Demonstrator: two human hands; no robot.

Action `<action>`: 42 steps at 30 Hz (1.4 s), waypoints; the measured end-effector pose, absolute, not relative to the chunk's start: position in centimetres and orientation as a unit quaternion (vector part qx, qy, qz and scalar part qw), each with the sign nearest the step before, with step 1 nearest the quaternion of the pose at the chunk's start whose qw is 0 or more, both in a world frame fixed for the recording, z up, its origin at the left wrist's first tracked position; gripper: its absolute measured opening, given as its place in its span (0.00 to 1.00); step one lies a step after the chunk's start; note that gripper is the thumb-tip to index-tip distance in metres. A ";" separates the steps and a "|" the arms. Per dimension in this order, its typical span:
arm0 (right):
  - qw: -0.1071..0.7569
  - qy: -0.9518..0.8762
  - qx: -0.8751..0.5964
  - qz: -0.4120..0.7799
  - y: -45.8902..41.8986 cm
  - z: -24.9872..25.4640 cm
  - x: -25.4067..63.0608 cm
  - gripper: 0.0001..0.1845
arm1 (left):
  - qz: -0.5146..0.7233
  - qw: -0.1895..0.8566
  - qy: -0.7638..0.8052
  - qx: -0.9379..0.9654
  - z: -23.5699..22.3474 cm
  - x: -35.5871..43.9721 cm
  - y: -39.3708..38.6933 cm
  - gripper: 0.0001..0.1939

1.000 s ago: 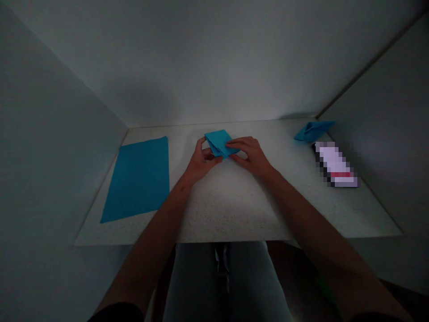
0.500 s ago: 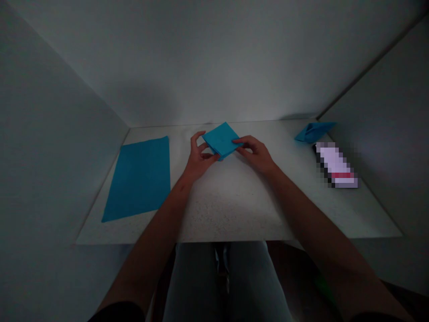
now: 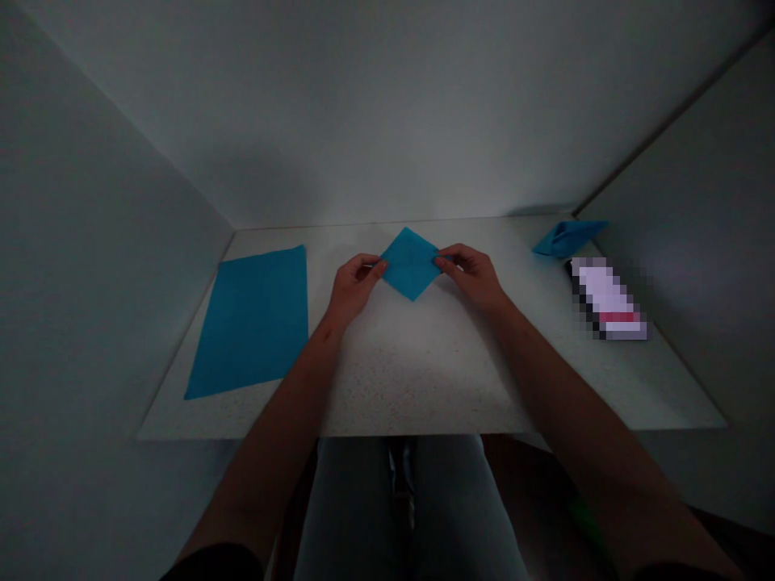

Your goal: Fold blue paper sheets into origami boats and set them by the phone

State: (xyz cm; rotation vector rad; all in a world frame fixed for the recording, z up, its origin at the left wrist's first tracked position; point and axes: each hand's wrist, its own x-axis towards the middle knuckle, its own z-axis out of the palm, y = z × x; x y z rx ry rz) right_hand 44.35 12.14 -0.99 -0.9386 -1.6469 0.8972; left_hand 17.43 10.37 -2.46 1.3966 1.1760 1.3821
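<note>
From the head view we see the left hand (image 3: 354,286) and the right hand (image 3: 472,274) pinching opposite side corners of a folded blue paper diamond (image 3: 410,263), both grips closed on it between thumb and fingers. This pull apart seems meant to keep the paper's layers taut and aligned. The diamond sits near the middle of the speckled white worktop (image 3: 424,379), though we cannot tell whether it touches the surface. A flat blue paper sheet (image 3: 248,323) lies well to the left, while a folded blue paper shape (image 3: 567,238) sits far right, just beyond a pixelated flat object (image 3: 607,298)
</note>
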 end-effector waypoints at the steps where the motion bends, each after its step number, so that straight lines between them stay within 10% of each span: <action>1: 0.502 -0.674 -0.381 0.384 12.1 -1.0 44.3 0.21 | 0.555 0.411 0.466 0.553 -2.5 17.5 10.4 0.24; 11: 0.452 -0.710 -0.379 0.384 11.4 -0.6 44.3 0.22 | 0.544 0.408 0.437 0.589 -2.2 17.6 9.9 0.16; 17: 0.435 -0.732 -0.378 0.364 11.8 -0.9 44.9 0.32 | 0.505 0.413 0.440 0.618 -2.2 17.4 9.7 0.29; 22: 0.447 -0.732 -0.384 0.342 11.9 -0.3 44.8 0.16 | 0.484 0.332 0.461 0.666 -2.2 17.3 9.8 0.12; 28: 0.477 -0.684 -0.369 0.410 11.8 -0.4 44.0 0.20 | 0.427 0.274 0.431 0.746 -2.2 17.8 9.2 0.06; 36: 0.422 -0.704 -0.376 0.430 10.3 -0.9 42.0 0.34 | 0.347 0.365 0.403 0.764 -1.6 18.7 8.0 0.33; 42: 0.390 -0.732 -0.364 0.423 9.7 -1.3 41.5 0.41 | 0.352 0.376 0.379 0.768 -1.9 18.8 8.2 0.34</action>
